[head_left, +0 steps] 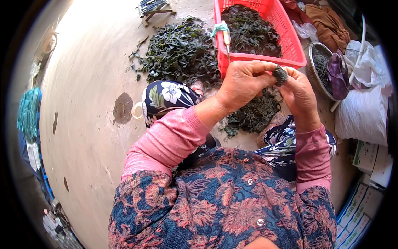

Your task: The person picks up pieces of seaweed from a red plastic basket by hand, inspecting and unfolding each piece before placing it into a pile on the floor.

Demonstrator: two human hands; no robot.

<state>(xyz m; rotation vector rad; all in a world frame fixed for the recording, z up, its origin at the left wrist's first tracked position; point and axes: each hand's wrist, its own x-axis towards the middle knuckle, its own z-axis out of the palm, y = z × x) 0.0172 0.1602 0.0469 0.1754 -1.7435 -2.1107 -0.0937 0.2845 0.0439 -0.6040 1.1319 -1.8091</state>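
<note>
Between the fingertips of both hands is a small dark green piece of seaweed point(280, 74). My left hand point(244, 83) pinches it from one side, thumb and forefinger together. On its other side my right hand point(299, 94) grips it with bent fingers. Under the hands, between my feet, lies a loose heap of dark seaweed point(253, 114). Just beyond them stands a red plastic crate point(292, 43) holding more seaweed point(248, 31). A slim pointed tool with a pale yellow handle point(226, 36) is tied to the crate's near left side with green string.
A broad pile of glossy seaweed point(178, 50) covers the floor left of the crate. To the right are a metal basin point(311, 68) with dark strands, a white sack point(360, 114) and stacked cartons point(356, 207). A small folding stool point(155, 8) stands at the far edge.
</note>
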